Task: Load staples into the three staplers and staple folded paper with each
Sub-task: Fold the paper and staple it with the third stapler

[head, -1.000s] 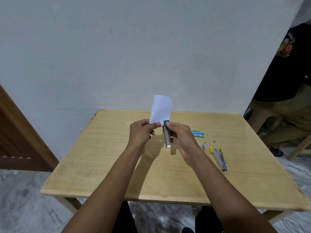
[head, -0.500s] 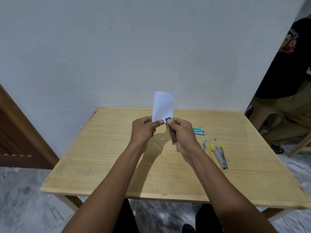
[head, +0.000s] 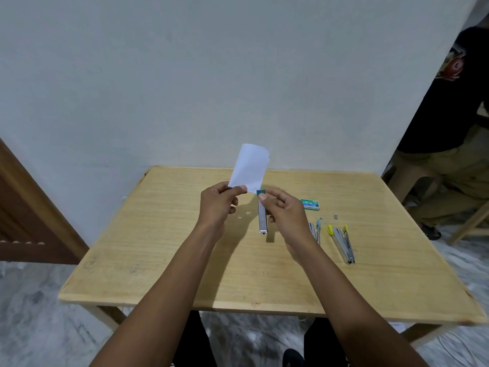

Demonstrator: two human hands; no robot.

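Your left hand [head: 219, 205] pinches the lower corner of the folded paper [head: 250, 168] between thumb and forefinger, sheet upright over the wooden table [head: 158, 260]; your right hand [head: 285, 215] has its fingers curled round the teal-tipped stapler [head: 262, 215], thumb near the teal end, which meets the paper's lower edge; on the table to the right lie a green staple box [head: 310, 204], a blue stapler [head: 318, 229] partly hidden by your wrist, a yellow stapler [head: 342, 243], and a small staple strip [head: 335, 216].
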